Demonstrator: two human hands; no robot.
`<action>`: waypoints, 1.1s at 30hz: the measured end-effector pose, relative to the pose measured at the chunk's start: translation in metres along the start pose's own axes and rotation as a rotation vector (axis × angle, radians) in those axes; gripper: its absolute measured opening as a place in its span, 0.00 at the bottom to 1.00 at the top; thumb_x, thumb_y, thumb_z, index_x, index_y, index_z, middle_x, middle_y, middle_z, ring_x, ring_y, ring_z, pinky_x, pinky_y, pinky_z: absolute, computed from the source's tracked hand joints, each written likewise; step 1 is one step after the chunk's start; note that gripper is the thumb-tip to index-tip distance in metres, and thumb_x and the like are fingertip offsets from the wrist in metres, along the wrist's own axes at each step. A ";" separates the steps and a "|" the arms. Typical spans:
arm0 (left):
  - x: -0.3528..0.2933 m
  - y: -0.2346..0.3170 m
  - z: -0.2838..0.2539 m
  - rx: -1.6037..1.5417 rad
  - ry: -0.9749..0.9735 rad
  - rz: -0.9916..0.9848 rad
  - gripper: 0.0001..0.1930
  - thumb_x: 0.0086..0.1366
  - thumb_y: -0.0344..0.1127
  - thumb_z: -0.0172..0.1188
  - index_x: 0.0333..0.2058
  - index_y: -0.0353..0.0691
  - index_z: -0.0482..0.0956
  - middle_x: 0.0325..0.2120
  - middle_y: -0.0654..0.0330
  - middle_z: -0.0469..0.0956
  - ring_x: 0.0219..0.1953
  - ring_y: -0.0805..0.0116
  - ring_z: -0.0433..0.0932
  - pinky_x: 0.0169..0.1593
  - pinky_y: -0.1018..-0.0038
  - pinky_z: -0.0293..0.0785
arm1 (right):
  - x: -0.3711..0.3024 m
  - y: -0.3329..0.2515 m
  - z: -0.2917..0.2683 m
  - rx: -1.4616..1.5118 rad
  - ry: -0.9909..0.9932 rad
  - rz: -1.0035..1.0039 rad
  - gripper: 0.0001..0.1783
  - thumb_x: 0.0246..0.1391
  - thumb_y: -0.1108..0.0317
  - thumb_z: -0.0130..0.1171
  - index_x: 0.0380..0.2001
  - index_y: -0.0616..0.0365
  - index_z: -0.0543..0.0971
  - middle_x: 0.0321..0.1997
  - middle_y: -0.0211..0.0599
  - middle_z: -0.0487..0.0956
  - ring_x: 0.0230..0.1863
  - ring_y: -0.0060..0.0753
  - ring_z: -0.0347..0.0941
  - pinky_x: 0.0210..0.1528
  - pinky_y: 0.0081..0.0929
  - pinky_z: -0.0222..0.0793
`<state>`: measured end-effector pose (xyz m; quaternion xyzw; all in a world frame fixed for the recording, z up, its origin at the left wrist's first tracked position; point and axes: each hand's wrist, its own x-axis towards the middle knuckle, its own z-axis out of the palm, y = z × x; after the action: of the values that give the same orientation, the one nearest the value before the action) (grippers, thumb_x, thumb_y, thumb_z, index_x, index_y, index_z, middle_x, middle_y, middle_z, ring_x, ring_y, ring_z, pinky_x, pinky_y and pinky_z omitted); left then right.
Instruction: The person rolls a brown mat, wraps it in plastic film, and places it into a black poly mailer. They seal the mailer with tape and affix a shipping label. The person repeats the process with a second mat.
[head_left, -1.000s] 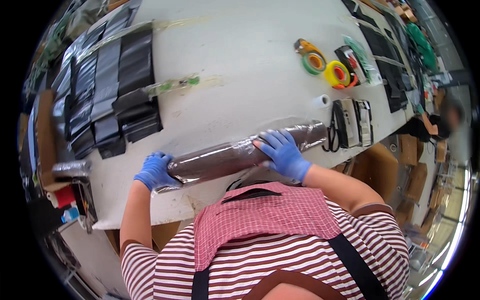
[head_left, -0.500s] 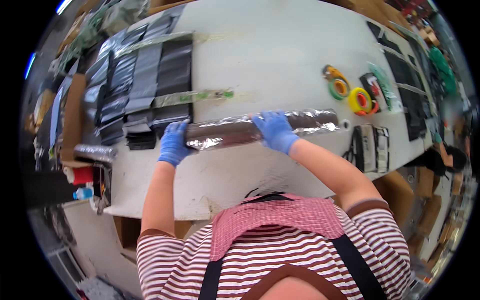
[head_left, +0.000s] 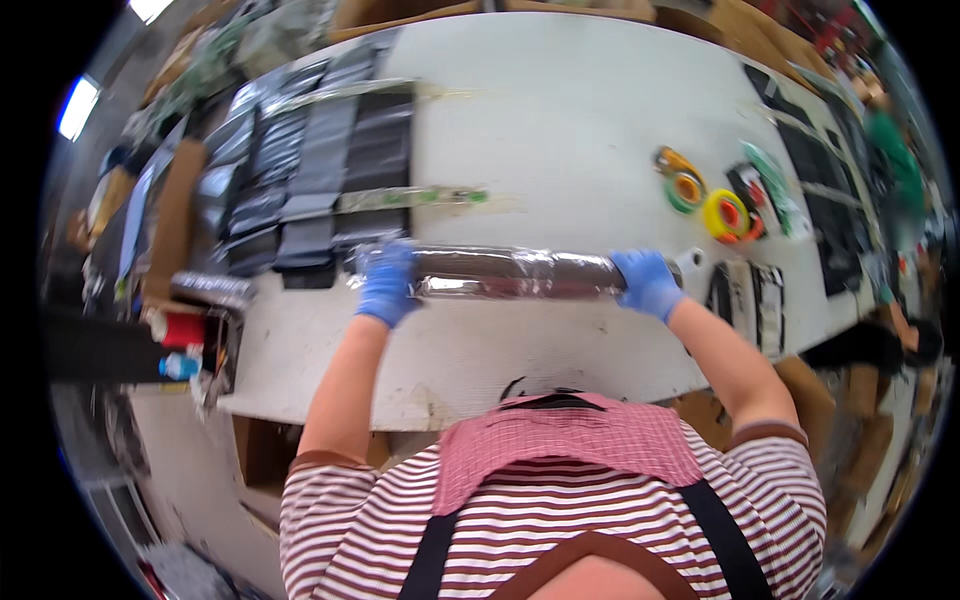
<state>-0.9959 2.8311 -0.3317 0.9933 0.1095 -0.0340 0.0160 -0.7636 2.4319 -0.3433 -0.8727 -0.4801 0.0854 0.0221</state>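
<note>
A long, shiny brown roll in clear plastic wrap (head_left: 515,274) lies crosswise in front of me, over the white table (head_left: 530,130). My left hand (head_left: 388,283), in a blue glove, is closed round the roll close to its left end, where loose clear film sticks out past the fingers. Near the right end, my right hand (head_left: 646,283), gloved alike, grips the roll with its fingers wrapped over the top. Whether the roll rests on the table or is lifted a little, I cannot tell.
Black plastic bags (head_left: 375,150) lie taped down at the left. Tape rolls (head_left: 726,214), scissors and a black-and-white packet (head_left: 750,305) sit to the right, with more black bags (head_left: 815,170) beyond. Another clear-wrapped roll (head_left: 212,288) and a red spool (head_left: 178,328) are at the left edge.
My right hand has slid from the middle of the roll to near its right end. My left hand now wraps further over the left end, and the roll lies more level.
</note>
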 end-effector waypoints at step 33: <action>0.098 0.450 0.035 -0.011 -0.290 0.713 0.27 0.49 0.44 0.69 0.45 0.40 0.70 0.39 0.53 0.75 0.44 0.56 0.76 0.48 0.63 0.73 | -0.180 0.043 0.095 2.172 0.547 0.737 0.16 0.61 0.62 0.51 0.41 0.64 0.80 0.40 0.37 0.81 0.43 0.29 0.77 0.51 0.28 0.71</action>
<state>-0.8044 2.4118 -0.3627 0.9537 -0.2461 -0.1661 0.0474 -0.8381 2.2534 -0.4196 -0.4714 0.1461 0.2607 0.8298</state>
